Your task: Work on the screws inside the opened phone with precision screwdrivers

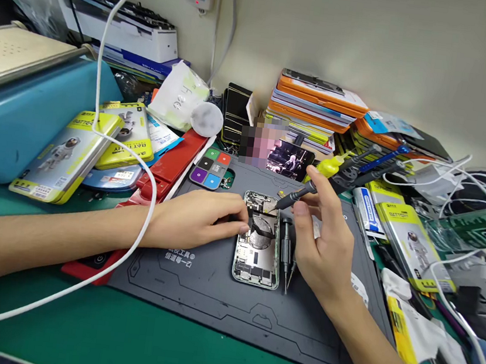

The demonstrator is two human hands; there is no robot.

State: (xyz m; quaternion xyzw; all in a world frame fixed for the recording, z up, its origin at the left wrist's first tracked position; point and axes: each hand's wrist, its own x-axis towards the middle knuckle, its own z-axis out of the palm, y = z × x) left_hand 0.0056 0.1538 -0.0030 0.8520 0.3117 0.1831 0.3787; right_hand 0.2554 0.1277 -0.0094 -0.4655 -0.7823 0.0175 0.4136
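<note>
An opened phone (pixel 256 259) lies on the dark grey work mat (pixel 216 291), its inner parts and a round coil exposed. My left hand (pixel 207 216) reaches in from the left, its bent fingers and thumb closed at the phone's left edge. My right hand (pixel 327 239) holds a dark screwdriver (pixel 298 195) between thumb and fingers, slanted down to the left. The screwdriver's tip is at the upper right of the phone, over a metal plate. Two more slim screwdrivers (pixel 286 249) lie just right of the phone, beside my right hand.
A propped phone (pixel 290 159) plays a video behind the mat. Nearby are a coloured tray (pixel 210 168), a red tool (pixel 169 167), yellow battery boxes (pixel 69 155) and stacked orange cases (pixel 315 99). A white cable (pixel 151 194) arcs across my left forearm.
</note>
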